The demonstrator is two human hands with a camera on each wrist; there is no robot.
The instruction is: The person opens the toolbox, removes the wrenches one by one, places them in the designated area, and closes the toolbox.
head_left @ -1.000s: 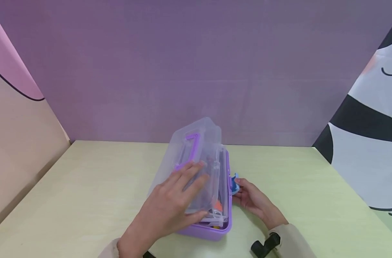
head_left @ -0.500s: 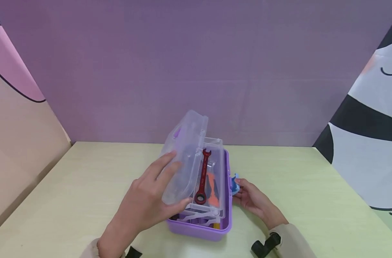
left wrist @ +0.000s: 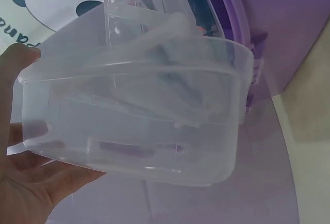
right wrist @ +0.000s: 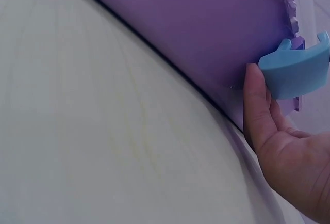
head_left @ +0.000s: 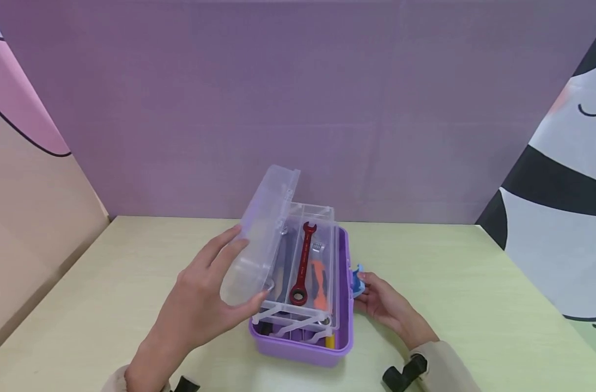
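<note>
A purple toolbox (head_left: 303,353) stands on the table, its clear lid (head_left: 262,239) swung up and leaning left. My left hand (head_left: 200,299) grips the lid's near end, thumb on the rim and fingers on the outer face, as the left wrist view shows across the clear plastic (left wrist: 139,115). At the box's right side, my right hand (head_left: 388,305) holds the light-blue latch (right wrist: 294,74), with fingers against the purple wall below it. Inside the raised clear tray (head_left: 327,215) lie a red wrench (head_left: 305,267) and an orange-handled fork (head_left: 320,286).
Pale table (head_left: 156,256) surrounds the box, and a purple backdrop (head_left: 298,109) rises behind it. Something yellow (head_left: 329,342) shows low in the box under the tray's hinged arms (head_left: 293,321). A panda print (head_left: 558,218) is at the right.
My left hand has moved left with the lid, which has swung from lying over the box to standing open. The clear tray has come up and left, uncovering the wrench and fork. My right hand stays put.
</note>
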